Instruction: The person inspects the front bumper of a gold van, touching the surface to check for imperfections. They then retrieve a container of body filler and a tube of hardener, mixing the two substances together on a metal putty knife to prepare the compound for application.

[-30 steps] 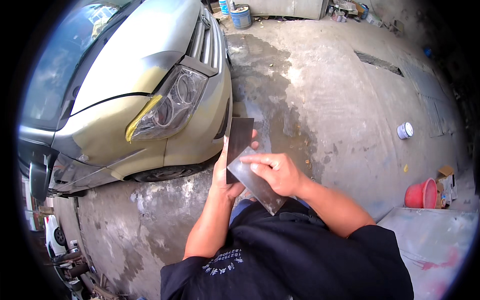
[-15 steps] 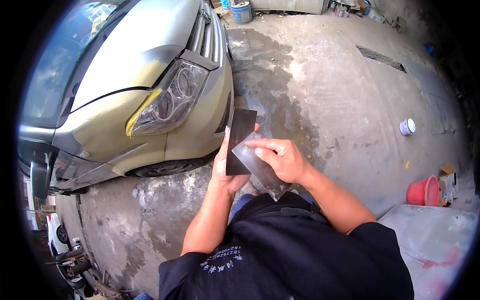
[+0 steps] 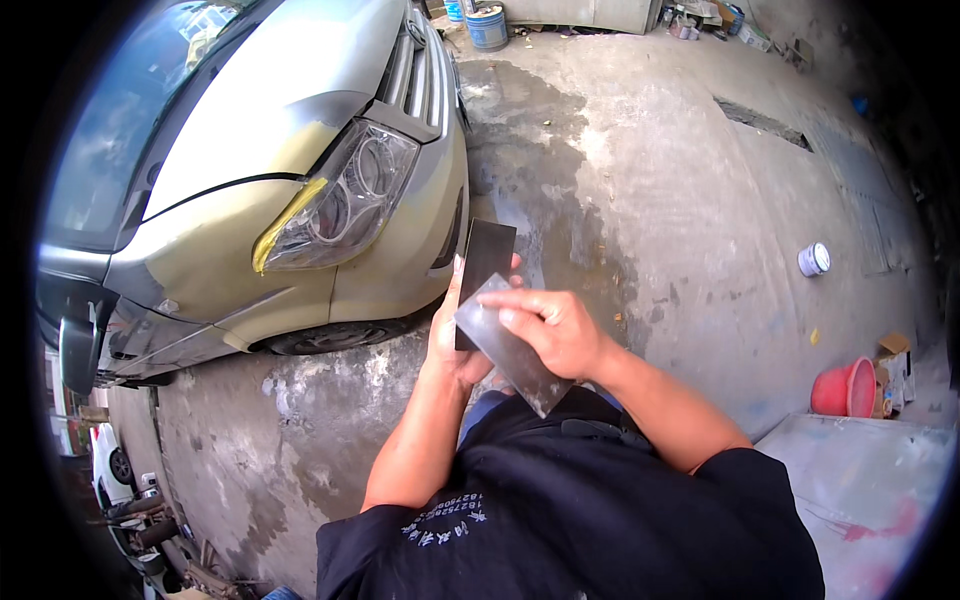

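Observation:
My left hand (image 3: 447, 345) is wrapped around a flat, dark rectangular block (image 3: 491, 250), held upright in front of my waist. In my right hand (image 3: 565, 338) is a thin grey rectangular sheet (image 3: 512, 350), tilted, with my fingers stretched across its upper end and my thumb bent over it. The sheet lies in front of the block's lower part and hides it. Whether the two touch, I cannot tell.
At left stands a car with a partly sanded, yellowish front fender (image 3: 240, 265) and yellow tape beside its headlight (image 3: 350, 205). On the right are a white can (image 3: 814, 259), a red bucket (image 3: 843, 387) and a paint-stained grey panel (image 3: 860, 470). A blue drum (image 3: 487, 30) stands far off.
My right hand and the grey sheet have moved slightly left and down across the dark block. My left hand and the block have barely shifted.

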Action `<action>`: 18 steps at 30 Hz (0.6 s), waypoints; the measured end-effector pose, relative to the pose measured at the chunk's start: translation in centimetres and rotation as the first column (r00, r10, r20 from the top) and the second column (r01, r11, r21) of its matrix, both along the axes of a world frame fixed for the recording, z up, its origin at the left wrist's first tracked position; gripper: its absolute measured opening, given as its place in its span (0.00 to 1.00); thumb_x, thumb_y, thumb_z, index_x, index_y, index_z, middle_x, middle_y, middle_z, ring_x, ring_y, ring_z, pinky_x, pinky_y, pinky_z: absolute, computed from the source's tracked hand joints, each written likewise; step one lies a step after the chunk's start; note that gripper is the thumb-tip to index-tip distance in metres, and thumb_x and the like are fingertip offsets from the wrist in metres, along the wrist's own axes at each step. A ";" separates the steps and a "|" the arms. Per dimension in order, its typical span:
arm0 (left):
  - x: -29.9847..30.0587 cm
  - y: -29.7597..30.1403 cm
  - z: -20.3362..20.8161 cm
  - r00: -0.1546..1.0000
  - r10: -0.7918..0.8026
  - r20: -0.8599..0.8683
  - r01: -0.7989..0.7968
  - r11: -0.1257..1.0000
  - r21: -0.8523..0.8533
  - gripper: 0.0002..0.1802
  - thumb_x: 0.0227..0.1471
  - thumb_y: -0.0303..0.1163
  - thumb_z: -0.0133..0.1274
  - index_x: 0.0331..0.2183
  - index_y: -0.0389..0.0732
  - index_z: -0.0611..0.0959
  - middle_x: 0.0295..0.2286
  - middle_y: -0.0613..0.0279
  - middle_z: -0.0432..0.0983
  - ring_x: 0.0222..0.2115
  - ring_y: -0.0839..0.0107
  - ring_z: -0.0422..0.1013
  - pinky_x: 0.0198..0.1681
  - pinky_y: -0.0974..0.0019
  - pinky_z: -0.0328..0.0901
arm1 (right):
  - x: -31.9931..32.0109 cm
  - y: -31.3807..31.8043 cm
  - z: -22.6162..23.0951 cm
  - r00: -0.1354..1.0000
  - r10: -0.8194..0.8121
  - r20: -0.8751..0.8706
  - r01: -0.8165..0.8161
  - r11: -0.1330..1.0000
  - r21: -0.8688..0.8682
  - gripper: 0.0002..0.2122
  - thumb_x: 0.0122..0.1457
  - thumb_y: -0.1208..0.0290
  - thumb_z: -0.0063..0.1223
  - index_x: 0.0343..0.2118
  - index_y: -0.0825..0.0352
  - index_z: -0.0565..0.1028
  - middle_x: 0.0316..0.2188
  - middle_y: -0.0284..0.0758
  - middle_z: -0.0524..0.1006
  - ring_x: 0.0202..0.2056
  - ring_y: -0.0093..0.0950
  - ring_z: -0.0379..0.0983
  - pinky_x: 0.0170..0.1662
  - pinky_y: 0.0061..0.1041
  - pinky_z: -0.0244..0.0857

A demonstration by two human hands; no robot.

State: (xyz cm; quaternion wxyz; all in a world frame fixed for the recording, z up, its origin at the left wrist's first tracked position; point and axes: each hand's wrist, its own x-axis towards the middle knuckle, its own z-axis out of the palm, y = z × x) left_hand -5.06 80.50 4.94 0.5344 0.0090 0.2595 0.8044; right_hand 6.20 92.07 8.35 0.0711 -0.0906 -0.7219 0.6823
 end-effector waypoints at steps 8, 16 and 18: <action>0.7 -0.2 0.3 0.998 0.058 -0.021 -0.060 0.995 -0.080 0.28 0.61 0.54 0.39 0.51 0.42 0.71 0.46 0.61 0.71 0.41 0.69 0.69 0.45 0.60 0.67 | -0.2 0.1 -1.0 0.986 -0.068 -0.151 0.082 0.993 0.084 0.13 0.62 0.72 0.46 0.47 0.70 0.75 0.39 0.36 0.79 0.41 0.19 0.72 0.47 0.21 0.65; 1.4 -0.7 0.1 1.000 0.003 0.004 -0.005 0.905 0.424 0.35 0.58 0.59 0.39 0.56 0.43 0.66 0.52 0.58 0.66 0.50 0.62 0.65 0.45 0.58 0.64 | -0.1 2.8 0.1 0.940 -0.261 -0.219 0.244 0.964 -0.105 0.14 0.63 0.73 0.44 0.49 0.72 0.72 0.35 0.34 0.78 0.38 0.18 0.72 0.42 0.17 0.66; 1.8 -0.8 1.0 0.992 0.064 -0.111 -0.036 0.970 0.242 0.34 0.59 0.56 0.39 0.57 0.41 0.65 0.54 0.53 0.64 0.52 0.59 0.63 0.50 0.55 0.62 | 1.2 1.4 -0.9 0.958 -0.194 -0.211 0.208 0.977 0.044 0.13 0.62 0.73 0.46 0.48 0.70 0.74 0.38 0.37 0.79 0.41 0.23 0.74 0.44 0.20 0.66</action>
